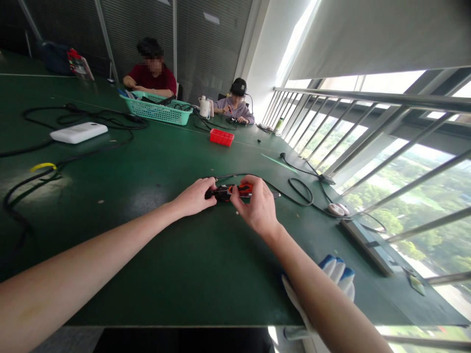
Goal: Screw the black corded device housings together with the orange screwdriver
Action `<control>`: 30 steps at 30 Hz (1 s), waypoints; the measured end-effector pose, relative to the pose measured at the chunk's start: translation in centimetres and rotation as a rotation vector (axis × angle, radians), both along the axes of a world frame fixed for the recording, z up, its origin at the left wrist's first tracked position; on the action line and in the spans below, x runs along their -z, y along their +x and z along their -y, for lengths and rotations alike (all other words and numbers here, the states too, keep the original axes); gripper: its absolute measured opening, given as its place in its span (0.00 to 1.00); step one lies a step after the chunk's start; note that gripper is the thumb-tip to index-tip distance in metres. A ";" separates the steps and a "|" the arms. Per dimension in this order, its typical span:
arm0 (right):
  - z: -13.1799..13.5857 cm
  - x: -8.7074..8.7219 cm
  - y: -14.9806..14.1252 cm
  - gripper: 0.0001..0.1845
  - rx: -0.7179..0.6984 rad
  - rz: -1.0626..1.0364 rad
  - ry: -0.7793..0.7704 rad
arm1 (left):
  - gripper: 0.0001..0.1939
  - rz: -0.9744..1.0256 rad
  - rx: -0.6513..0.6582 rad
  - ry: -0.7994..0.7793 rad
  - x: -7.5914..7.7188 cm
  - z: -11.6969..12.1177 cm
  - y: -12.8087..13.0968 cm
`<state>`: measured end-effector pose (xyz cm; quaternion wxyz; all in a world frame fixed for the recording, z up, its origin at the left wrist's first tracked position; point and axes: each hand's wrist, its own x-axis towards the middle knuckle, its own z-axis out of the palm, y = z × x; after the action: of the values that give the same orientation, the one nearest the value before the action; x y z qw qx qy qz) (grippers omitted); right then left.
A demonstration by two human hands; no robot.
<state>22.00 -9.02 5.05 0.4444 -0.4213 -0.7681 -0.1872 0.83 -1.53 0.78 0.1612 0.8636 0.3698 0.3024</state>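
Note:
My left hand (196, 197) is closed, thumb and fingers pinching a small black piece at the left end of what I hold. My right hand (257, 208) is closed around an orange-and-black hand tool (246, 188), whose exact kind is partly hidden by my fingers. A thin metallic end sticks out to the right, past my right hand. The two hands are close together, low over the green table (206, 274). Behind them a thin black cable (303, 196) runs and loops to the right. Whether the black piece and the tool are joined, I cannot tell.
Beyond my hands stand a red tray (222, 138) and a teal basket (158, 111) of cables. A white box (79, 133) lies at left among black cables. White-and-blue gloves (336, 274) lie by my right forearm. Two people sit across the table; a metal railing (368, 100) runs along the right.

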 end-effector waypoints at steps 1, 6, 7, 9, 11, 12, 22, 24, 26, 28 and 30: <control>0.0 0.0 0.0 0.11 0.002 0.002 0.003 | 0.05 -0.001 0.002 0.002 0.0 0.0 0.0; -0.1 0.2 0.3 0.12 0.013 -0.029 -0.031 | 0.06 0.001 -0.002 -0.005 -0.2 0.1 0.0; -0.1 0.3 0.3 0.12 0.016 -0.040 -0.051 | 0.06 0.004 -0.003 -0.010 -0.2 0.2 0.0; -0.1 0.3 0.3 0.12 0.018 -0.052 -0.078 | 0.06 0.006 -0.005 -0.019 -0.3 0.3 0.0; 0.1 0.2 0.2 0.13 0.011 -0.042 -0.071 | 0.05 -0.003 -0.004 -0.020 -0.4 0.3 0.0; 0.2 0.1 0.1 0.14 0.004 -0.029 -0.064 | 0.05 -0.008 -0.002 -0.018 -0.3 0.3 0.0; 0.6 -0.9 0.1 0.13 0.017 0.061 -0.009 | 0.06 -0.021 -0.003 -0.004 -0.2 0.1 0.1; 0.5 -0.6 0.1 0.15 -0.005 0.036 -0.026 | 0.06 -0.019 0.001 -0.003 -0.2 0.1 0.0; 0.3 -0.4 0.3 0.15 -0.010 0.010 -0.041 | 0.06 -0.019 0.003 -0.008 -0.1 0.1 0.0; 0.2 -0.4 0.8 0.12 0.020 -0.036 -0.040 | 0.07 -0.019 0.003 -0.011 -0.1 0.1 0.0; 0.1 -0.6 1.6 0.11 0.081 -0.085 -0.010 | 0.08 -0.021 0.004 -0.007 -0.1 0.1 0.0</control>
<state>23.58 -9.11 5.69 0.4665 -0.4618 -0.7319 -0.1829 0.79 -1.61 0.85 0.1611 0.8669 0.3706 0.2918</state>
